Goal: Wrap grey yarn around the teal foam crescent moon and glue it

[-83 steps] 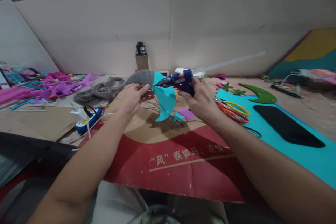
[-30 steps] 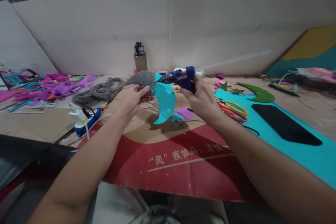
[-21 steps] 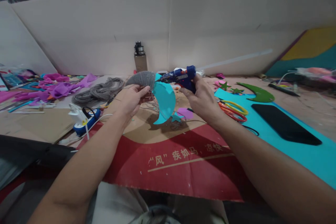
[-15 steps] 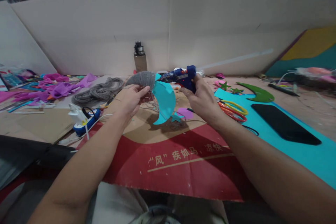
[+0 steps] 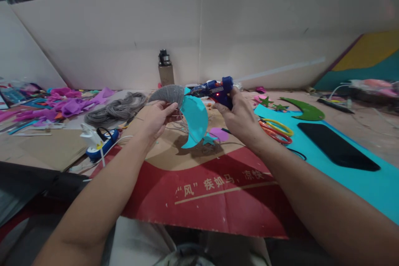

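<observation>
Fingers (image 5: 171,109) pinching crescent (image 5: 197,119), fingers (image 5: 222,110) gripping glue gun (image 5: 215,89)

The left arm (image 5: 118,178) is bare and reaches up from the bottom left, leaning in to the middle. The right arm (image 5: 299,174) is bare too and comes in from the bottom right corner. Both arms slant toward each other, and the two hands are near each other but do not touch. The left hand (image 5: 156,117) is closed in a pinch, with its thumb (image 5: 171,109) pointing right and a little up. The right hand (image 5: 239,117) is curled in a grip. Its thumb points left, and most of its fingers are hidden.
</observation>
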A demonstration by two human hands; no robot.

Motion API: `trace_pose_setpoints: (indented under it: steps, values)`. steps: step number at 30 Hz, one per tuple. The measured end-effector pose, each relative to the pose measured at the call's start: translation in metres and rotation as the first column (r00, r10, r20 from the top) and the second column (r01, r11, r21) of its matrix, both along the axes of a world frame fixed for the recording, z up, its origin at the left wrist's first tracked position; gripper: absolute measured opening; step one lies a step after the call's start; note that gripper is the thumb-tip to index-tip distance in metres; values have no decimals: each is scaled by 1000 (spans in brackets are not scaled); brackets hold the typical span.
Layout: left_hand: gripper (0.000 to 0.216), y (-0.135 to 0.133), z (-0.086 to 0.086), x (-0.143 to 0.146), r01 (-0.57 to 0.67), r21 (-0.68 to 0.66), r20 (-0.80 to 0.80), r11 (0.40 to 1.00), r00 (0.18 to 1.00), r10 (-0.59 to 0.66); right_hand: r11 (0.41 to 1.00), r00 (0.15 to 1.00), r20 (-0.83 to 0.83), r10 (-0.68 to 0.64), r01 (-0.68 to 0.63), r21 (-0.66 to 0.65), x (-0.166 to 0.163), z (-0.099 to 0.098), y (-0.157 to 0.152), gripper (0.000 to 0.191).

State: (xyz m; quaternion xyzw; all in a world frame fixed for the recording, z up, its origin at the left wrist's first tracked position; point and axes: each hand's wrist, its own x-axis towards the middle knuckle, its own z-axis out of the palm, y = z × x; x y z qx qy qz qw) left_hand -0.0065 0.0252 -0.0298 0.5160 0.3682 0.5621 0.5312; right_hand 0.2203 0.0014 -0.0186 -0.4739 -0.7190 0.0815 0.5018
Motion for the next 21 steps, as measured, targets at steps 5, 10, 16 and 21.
trace_pose_setpoints:
  steps: [5, 10, 16, 21]
  values:
    - [29, 0, -1, -1, 16, 11, -14, 1000, 1000, -15, 1000, 1000, -7, -18, 18, -20, -1, 1, 0, 40]
    - [29, 0, -1, -1, 21, 11, -15, 1000, 1000, -21, 1000, 1000, -10, -18, 17, -19, 0, 1, -1, 43]
    - [27, 0, -1, 0, 24, 6, -14, 1000, 1000, -24, 1000, 1000, -3, -22, 22, -5, 2, -1, 1, 48]
    - [26, 2, -2, -1, 19, 16, -22, 1000, 1000, -19, 1000, 1000, -12, -8, 8, 16, 3, -4, 6, 47]
